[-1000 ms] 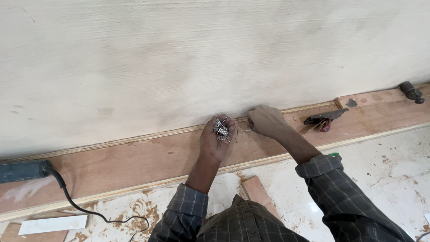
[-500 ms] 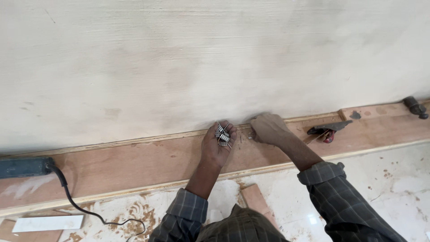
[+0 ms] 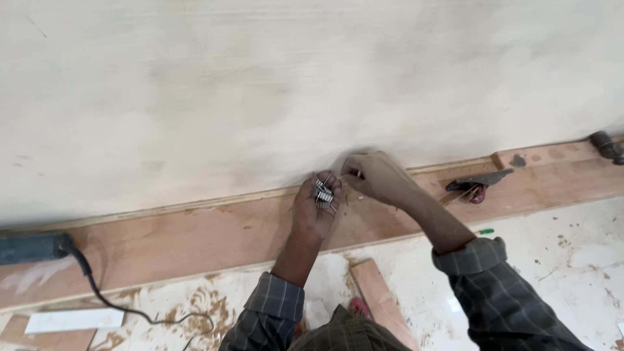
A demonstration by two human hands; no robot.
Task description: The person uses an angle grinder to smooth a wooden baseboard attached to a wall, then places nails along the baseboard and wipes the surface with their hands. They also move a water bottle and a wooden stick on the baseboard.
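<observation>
Steel nails [image 3: 323, 193], a loose bunch: small, stiff, sharp, slippery, light; best pinched by the shank. Left hand [image 3: 313, 211] cups them over the plank [image 3: 195, 234]; right hand [image 3: 377, 177] pinches one beside it.

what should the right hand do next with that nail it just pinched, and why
Probably set the nail's tip against the thin wood strip where the pale panel meets the brown board. The right hand pinches one at that seam, the left hand holds a bunch of nails, and the hammer lies close by.
</observation>
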